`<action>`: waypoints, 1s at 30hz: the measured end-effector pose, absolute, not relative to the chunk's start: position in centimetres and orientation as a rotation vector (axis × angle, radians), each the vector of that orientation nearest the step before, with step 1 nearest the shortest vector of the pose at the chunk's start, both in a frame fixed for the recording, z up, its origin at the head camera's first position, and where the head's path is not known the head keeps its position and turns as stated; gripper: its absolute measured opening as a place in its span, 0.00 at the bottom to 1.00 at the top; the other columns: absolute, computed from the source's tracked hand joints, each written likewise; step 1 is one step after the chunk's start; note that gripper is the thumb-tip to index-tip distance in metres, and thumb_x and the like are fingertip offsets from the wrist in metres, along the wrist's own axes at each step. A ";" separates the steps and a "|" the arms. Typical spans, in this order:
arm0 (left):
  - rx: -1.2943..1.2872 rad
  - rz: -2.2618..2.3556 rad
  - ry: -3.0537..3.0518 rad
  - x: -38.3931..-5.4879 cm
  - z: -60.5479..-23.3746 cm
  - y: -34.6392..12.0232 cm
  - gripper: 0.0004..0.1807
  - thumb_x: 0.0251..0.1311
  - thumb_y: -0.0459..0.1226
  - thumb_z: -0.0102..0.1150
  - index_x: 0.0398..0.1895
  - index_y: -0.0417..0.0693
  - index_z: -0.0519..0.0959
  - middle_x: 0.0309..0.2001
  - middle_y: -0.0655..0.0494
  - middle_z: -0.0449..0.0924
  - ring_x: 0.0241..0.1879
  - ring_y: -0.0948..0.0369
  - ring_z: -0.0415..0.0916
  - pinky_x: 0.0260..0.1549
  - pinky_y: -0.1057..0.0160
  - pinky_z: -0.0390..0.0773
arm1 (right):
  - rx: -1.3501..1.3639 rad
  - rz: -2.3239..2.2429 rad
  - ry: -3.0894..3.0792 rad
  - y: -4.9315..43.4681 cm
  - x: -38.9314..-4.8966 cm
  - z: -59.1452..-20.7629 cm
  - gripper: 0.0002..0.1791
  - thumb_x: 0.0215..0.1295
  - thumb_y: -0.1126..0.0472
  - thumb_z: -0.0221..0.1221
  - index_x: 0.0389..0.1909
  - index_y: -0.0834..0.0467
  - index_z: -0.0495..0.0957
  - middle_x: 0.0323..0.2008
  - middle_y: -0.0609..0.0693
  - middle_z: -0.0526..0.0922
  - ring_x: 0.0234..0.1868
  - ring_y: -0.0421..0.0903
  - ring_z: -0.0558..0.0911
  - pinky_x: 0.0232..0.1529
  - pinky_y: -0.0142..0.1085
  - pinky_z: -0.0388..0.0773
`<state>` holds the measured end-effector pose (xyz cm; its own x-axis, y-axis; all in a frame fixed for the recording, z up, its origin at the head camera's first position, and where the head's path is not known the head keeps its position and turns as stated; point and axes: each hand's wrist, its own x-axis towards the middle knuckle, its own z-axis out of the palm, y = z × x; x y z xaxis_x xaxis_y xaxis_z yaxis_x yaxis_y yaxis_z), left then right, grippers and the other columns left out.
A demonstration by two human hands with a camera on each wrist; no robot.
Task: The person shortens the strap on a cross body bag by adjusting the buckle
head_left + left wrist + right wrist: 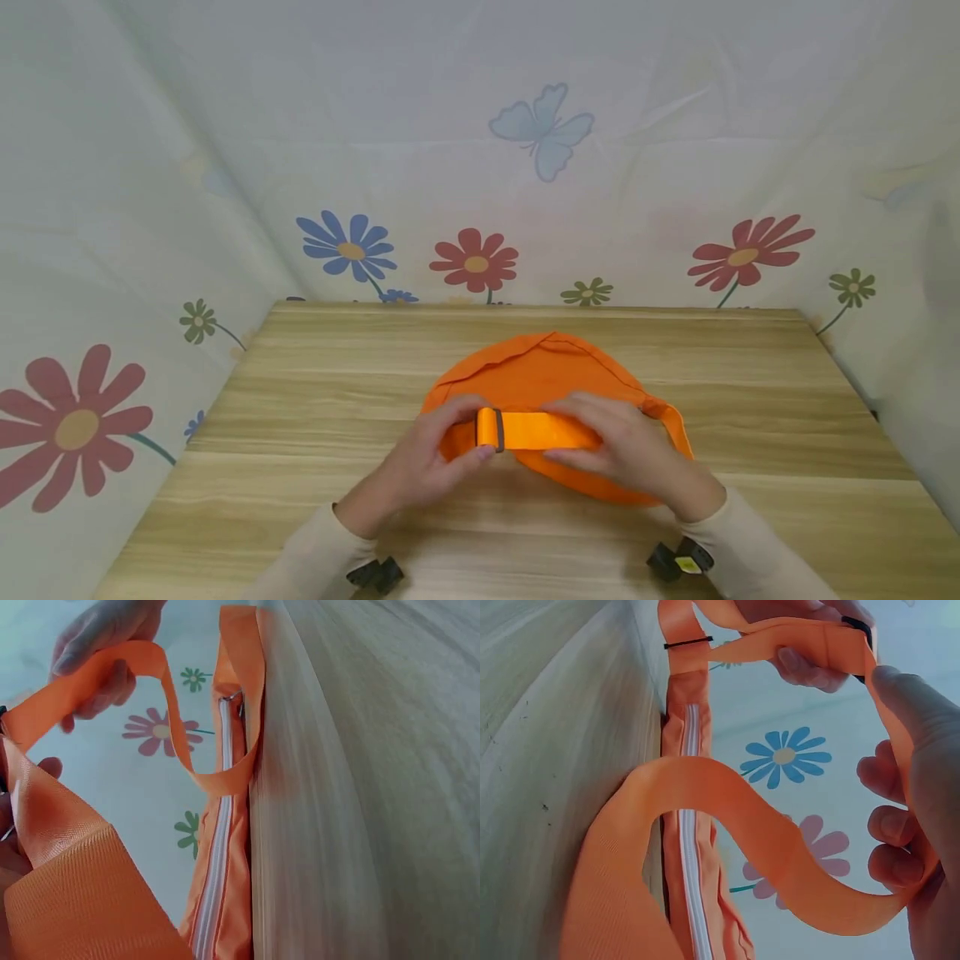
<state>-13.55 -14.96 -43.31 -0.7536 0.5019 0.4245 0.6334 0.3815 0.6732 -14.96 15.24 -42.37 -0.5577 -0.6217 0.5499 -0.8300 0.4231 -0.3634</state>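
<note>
An orange fabric bag (555, 375) lies flat on the table below both hands. Its orange webbing strap (534, 431) is raised over it and stretched between them. At the buckle end, my left hand (431, 462) pinches the strap beside a dark slide buckle (500, 429). My right hand (618, 437) grips the strap farther right, fingers above and thumb below; the right wrist view shows the webbing running through its curled fingers (894, 825). A white zipper (217, 862) runs along the bag's edge. Slack strap (780, 862) hangs in a loop under the right hand.
The wood-grain table (315, 375) reaches back to a pale curtain (420, 150) printed with flowers and a butterfly. More of that cloth hangs at both sides. Small black devices (377, 575) sit at both wrists.
</note>
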 end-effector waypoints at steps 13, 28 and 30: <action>-1.133 -1.423 -2.422 -13.7 -43.9 -15.0 0.27 0.68 0.32 0.69 0.67 0.46 0.69 0.56 0.52 0.85 0.56 0.56 0.86 0.63 0.53 0.85 | 1.255 0.812 -2.291 15.1 -15.0 -43.0 0.23 0.65 0.52 0.77 0.55 0.57 0.83 0.47 0.47 0.90 0.40 0.42 0.87 0.43 0.34 0.89; -1.260 -1.342 -2.369 -14.2 -44.5 -14.9 0.30 0.70 0.36 0.71 0.68 0.42 0.66 0.57 0.47 0.82 0.55 0.53 0.88 0.61 0.51 0.86 | 1.346 0.868 -2.315 14.4 -15.0 -42.5 0.22 0.74 0.45 0.68 0.59 0.54 0.83 0.43 0.42 0.86 0.36 0.36 0.79 0.40 0.24 0.80; -1.254 -1.329 -2.381 -14.1 -44.6 -14.8 0.30 0.69 0.35 0.72 0.67 0.43 0.67 0.58 0.48 0.83 0.55 0.53 0.88 0.61 0.51 0.86 | 1.354 0.840 -2.303 14.1 -15.0 -42.2 0.22 0.72 0.45 0.70 0.58 0.54 0.83 0.43 0.42 0.86 0.36 0.36 0.80 0.41 0.24 0.81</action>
